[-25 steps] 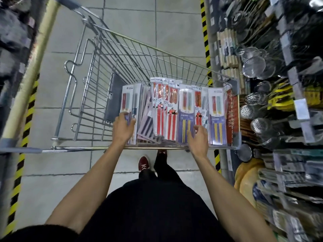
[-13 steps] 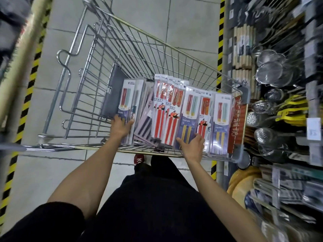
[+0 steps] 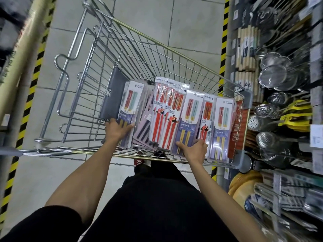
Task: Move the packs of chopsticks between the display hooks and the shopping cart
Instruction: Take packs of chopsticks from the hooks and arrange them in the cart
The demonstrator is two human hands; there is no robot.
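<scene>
Both hands stay spread on chopstick packs (image 3: 187,119): left hand (image 3: 117,130), right hand (image 3: 195,148).

left shelf (image 3: 10,23): motion blur, can't tell stock.
my left hand (image 3: 116,131): palm side hidden, grip unclear.
pack labels (image 3: 189,121): print too small to read.
lower right racks (image 3: 288,198): blurred, cut by frame edge.
my shoe (image 3: 139,162): mostly behind cart rail (image 3: 122,155).

A shop aisle is showing here: a wire shopping cart (image 3: 139,55) is standing beside display racks (image 3: 283,84) hanging strainers (image 3: 272,75) and ladles (image 3: 267,138)
</scene>
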